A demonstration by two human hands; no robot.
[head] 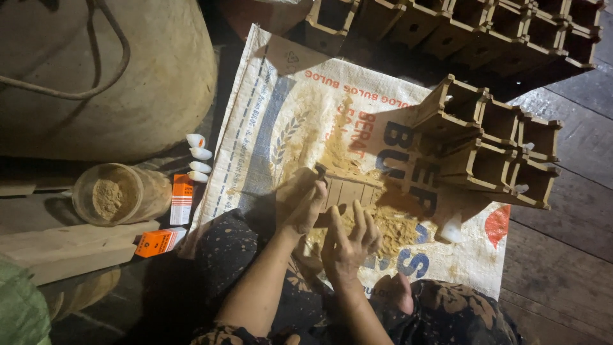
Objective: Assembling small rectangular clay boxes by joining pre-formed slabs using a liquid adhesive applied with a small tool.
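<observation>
My left hand point(305, 203) grips the left end of a small wooden box point(348, 190) that rests on a woven sack point(281, 108) spread on the floor. My right hand point(348, 241) lies flat with fingers spread, pressing on the box's near side and on the sawdust point(389, 227) heaped beside it. More sawdust trails up the sack. My knees in dark patterned cloth point(447, 313) frame the bottom of the view.
A stack of open wooden boxes point(495, 147) stands to the right, and a longer row point(485, 29) at the back. At left are a jar of brown powder point(115, 195), small white glue tubes point(198, 156), orange cartons point(182, 198), wood planks point(64, 246) and a big sack point(96, 70).
</observation>
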